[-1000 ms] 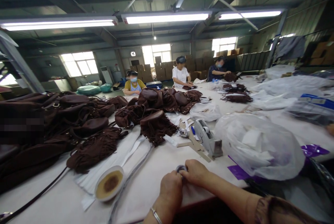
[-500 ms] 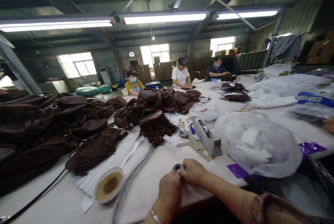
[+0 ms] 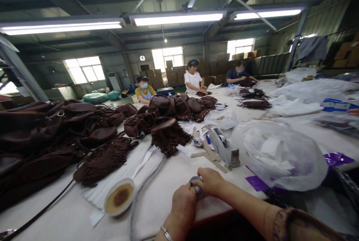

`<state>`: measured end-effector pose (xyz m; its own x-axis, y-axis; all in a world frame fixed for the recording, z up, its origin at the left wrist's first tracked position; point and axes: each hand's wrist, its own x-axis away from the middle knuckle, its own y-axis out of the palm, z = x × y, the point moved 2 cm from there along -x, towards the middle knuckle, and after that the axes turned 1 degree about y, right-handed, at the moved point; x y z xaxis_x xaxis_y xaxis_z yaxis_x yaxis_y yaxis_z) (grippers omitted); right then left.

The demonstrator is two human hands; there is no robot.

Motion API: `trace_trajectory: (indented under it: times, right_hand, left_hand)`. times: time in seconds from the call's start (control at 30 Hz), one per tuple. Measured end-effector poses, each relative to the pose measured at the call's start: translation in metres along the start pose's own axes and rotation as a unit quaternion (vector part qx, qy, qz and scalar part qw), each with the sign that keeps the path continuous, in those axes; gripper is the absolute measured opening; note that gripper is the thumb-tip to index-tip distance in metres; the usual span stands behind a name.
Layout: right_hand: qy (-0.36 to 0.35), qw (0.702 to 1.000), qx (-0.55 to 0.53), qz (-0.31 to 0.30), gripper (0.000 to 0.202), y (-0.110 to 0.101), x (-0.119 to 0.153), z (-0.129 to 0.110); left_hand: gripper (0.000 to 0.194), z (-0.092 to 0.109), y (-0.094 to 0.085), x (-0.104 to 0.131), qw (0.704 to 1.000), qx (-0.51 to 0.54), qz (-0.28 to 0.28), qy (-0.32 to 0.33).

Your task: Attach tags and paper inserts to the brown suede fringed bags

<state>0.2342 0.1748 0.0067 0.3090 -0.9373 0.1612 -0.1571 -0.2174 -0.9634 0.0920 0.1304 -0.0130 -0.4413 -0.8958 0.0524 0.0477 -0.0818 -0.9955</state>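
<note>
Near the table's front edge, my left hand (image 3: pixel 183 204) and my right hand (image 3: pixel 211 182) meet with curled fingers around a small, round, greyish object (image 3: pixel 195 183). Both hands grip it, and the fingers cover much of it, so I cannot tell what it is. Beyond them stands a grey tape dispenser (image 3: pixel 223 147). To the left sits a round white dish (image 3: pixel 119 197) with yellowish content and a brown patch in the middle. A brown fringed bag (image 3: pixel 169 136) lies farther back.
Brown bags (image 3: pixel 36 128) are heaped on the left. A large clear plastic bag (image 3: pixel 280 155) with white pieces lies right, near purple packaging (image 3: pixel 256 183). A grey cord (image 3: pixel 140 192) runs beside the dish. Three people work across the table (image 3: pixel 252 112).
The round object has turned slightly between my hands, and more of its side shows. The view has shifted a little. At the back right, a person leans differently.
</note>
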Motion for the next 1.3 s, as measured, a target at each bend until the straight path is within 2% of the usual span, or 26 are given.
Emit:
trace_trajectory:
  times: [0.1, 0.2, 0.33, 0.4, 0.5, 0.6, 0.7, 0.73, 0.8, 0.87, 0.97, 1.07, 1.13, 1.2, 1.3]
  right_hand:
    - [0.022, 1.0, 0.011, -0.001, 0.031, 0.005, 0.003, -0.003]
    - [-0.044, 0.999, 0.016, -0.022, 0.025, -0.001, 0.003, 0.003]
    - [-0.148, 0.988, 0.018, -0.038, 0.022, -0.008, 0.003, 0.011]
    - [-0.135, 0.991, 0.01, -0.01, 0.027, -0.006, 0.003, 0.009]
    - [-0.015, 1.0, -0.004, 0.028, 0.037, 0.003, 0.005, 0.001]
    - [0.049, 0.999, 0.004, 0.01, 0.033, 0.008, 0.006, -0.006]
    - [-0.016, 1.0, 0.017, -0.016, 0.029, 0.003, 0.006, -0.005]
    - [-0.048, 0.998, 0.02, -0.025, 0.028, 0.0, 0.005, -0.003]
    - [-0.101, 0.994, 0.024, -0.041, 0.025, -0.004, 0.004, 0.002]
    - [-0.124, 0.991, 0.024, -0.045, 0.024, -0.005, 0.002, 0.005]
    - [-0.083, 0.996, 0.02, -0.02, 0.028, -0.001, 0.001, 0.005]
    - [0.0, 1.0, 0.026, 0.005, 0.037, 0.006, 0.004, 0.0]
    - [0.024, 0.999, 0.038, 0.004, 0.032, 0.009, 0.005, -0.003]
    - [0.004, 0.999, 0.048, -0.004, 0.027, 0.01, 0.005, -0.005]
    - [-0.083, 0.995, 0.056, -0.03, 0.027, 0.007, 0.003, -0.001]
  left_hand:
    - [0.032, 0.014, 0.003, 0.001, 1.0, 0.01, 0.001, -0.01]
    - [0.02, 0.011, -0.003, 0.005, 0.999, 0.016, -0.027, 0.021]
    - [0.021, -0.005, -0.01, 0.007, 0.998, 0.01, -0.047, 0.034]
    - [0.023, -0.004, -0.008, 0.006, 0.999, 0.01, -0.043, 0.015]
    - [0.033, 0.01, 0.0, 0.004, 0.999, 0.019, -0.026, -0.029]
    - [0.036, 0.02, 0.002, 0.006, 0.996, 0.047, -0.011, -0.069]
    - [0.025, 0.015, -0.005, 0.013, 0.996, 0.077, -0.026, -0.024]
    - [0.03, 0.01, -0.009, 0.016, 0.997, 0.077, -0.028, 0.002]
    - [0.037, 0.0, -0.013, 0.019, 0.997, 0.054, -0.033, 0.043]
    - [0.028, -0.006, -0.014, 0.02, 0.998, 0.015, -0.035, 0.058]
    - [0.03, 0.001, -0.007, 0.018, 0.998, -0.004, -0.034, 0.055]
    - [0.037, 0.018, 0.002, 0.016, 1.0, -0.008, -0.006, 0.008]
    - [0.039, 0.027, 0.003, 0.015, 1.0, -0.006, 0.003, -0.015]
    - [0.037, 0.029, 0.0, 0.017, 1.0, 0.002, -0.015, -0.015]
    - [0.034, 0.019, -0.012, 0.024, 0.998, 0.014, -0.053, 0.014]
